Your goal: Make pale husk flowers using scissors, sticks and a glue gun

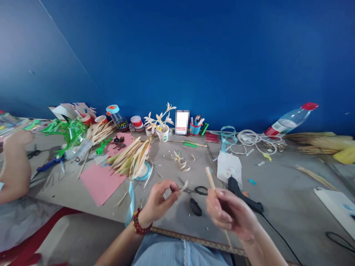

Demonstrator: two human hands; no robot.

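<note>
Between the thumb and forefinger of my left hand is a small pale husk petal, its tip pointing right. My right hand is closed around a pale thin stick, upright and slightly tilted; its lower part is partly hidden by my fingers. Black-handled scissors lie on the table between my hands. Just beyond my right hand rests a black glue gun on the table, its nozzle end by a white paper piece. Several loose petals lie ahead of my hands.
Dried husks and pink paper lie left, near a blue ribbon roll. Pale husk flowers stand in a white cup. A bottle leans at the right rear. Another person's arm is at far left.
</note>
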